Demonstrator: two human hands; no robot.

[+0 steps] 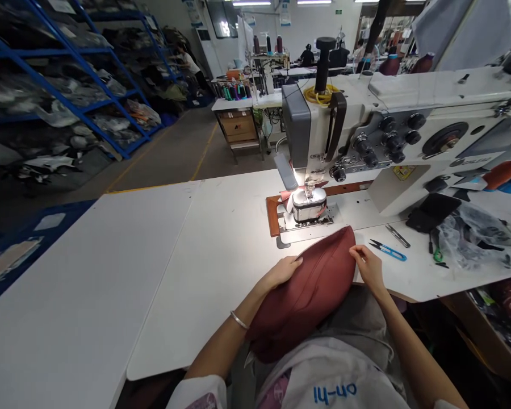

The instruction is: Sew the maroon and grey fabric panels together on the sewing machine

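Note:
A dark red fabric piece [309, 284] with a seam down its middle lies across my lap and the table's front edge. My left hand [284, 270] grips its left edge, the thumb on top and the other fingers hidden beneath. At its upper right edge, my right hand [365, 260] pinches the fabric between thumb and fingers. Just beyond the fabric stands the sewing machine [298, 125], its lit needle area over a small metal-topped block [309, 204] on the bed. Both hands are in front of the needle, apart from it.
Blue thread snips [388, 250] and metal tweezers [397, 236] lie right of the fabric. Further right are a black pouch [433, 212] and a clear plastic bag [472, 236]. The white table [174, 255] extends left. Blue shelves [89, 113] stand at the back left; people are far behind.

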